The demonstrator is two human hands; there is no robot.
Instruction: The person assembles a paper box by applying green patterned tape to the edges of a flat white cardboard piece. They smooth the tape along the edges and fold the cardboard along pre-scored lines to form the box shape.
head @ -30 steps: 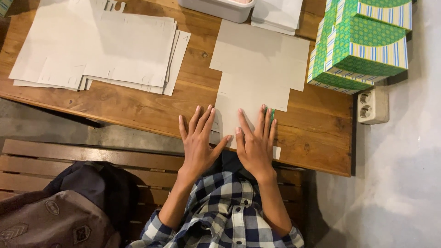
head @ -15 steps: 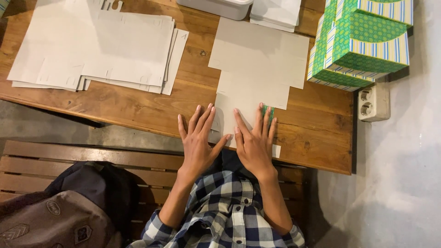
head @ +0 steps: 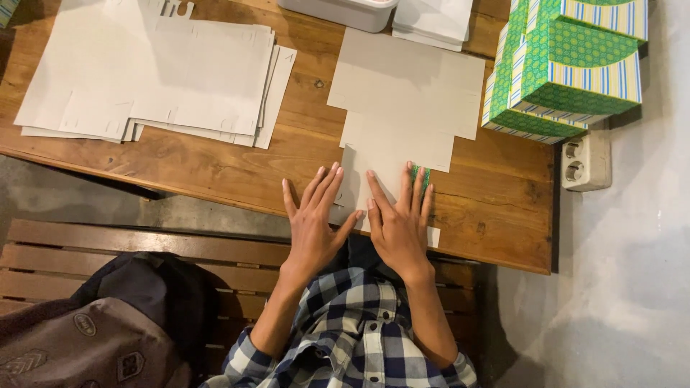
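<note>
Both hands, left hand (head: 314, 223) and right hand (head: 399, 219), lie flat and spread, gripping nothing, pressing the cardboard sheet's (head: 406, 93) near flap (green edge showing) at the worktop's (head: 215, 169) front edge; creasing it likely needs firm, even pressure.

Left hand (head: 316, 223) and right hand (head: 397, 221) flat, fingers spread.

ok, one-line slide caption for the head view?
Both hands, left hand and right hand, press flat a cardboard box blank on a wooden table.
</note>
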